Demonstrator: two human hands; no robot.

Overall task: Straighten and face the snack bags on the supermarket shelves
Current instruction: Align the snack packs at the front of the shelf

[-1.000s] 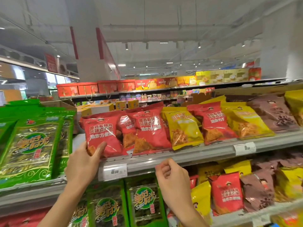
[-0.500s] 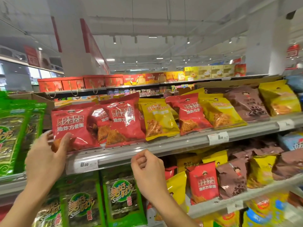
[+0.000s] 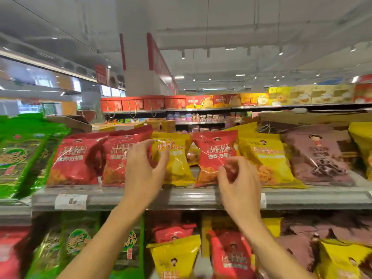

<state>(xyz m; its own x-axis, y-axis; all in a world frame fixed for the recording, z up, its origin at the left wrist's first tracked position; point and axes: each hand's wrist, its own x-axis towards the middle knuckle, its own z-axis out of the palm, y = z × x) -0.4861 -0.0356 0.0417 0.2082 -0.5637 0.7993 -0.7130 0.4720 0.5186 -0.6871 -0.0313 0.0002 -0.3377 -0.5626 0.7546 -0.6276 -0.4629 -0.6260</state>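
On the top shelf [image 3: 191,198] snack bags lean back in a row: two red bags [image 3: 76,162] at the left, a yellow bag [image 3: 177,158], another red bag [image 3: 215,152], a second yellow bag [image 3: 269,158] and a brown bag [image 3: 318,156]. My left hand [image 3: 145,172] is raised with fingers spread in front of the seam between the second red bag [image 3: 116,158] and the yellow bag. My right hand [image 3: 237,182] has curled fingers at the lower right corner of the middle red bag. Whether it grips the bag is unclear.
Green seaweed packs [image 3: 18,158] fill the shelf to the left. A price tag [image 3: 70,201] sits on the shelf rail. The lower shelf holds green, red [image 3: 231,256] and yellow bags [image 3: 175,256]. A far aisle with boxed goods runs behind.
My left hand has let go of the leftmost red bag and moved right to the yellow bag. My right hand has risen from the shelf rail to the middle red bag. The view shifted right.
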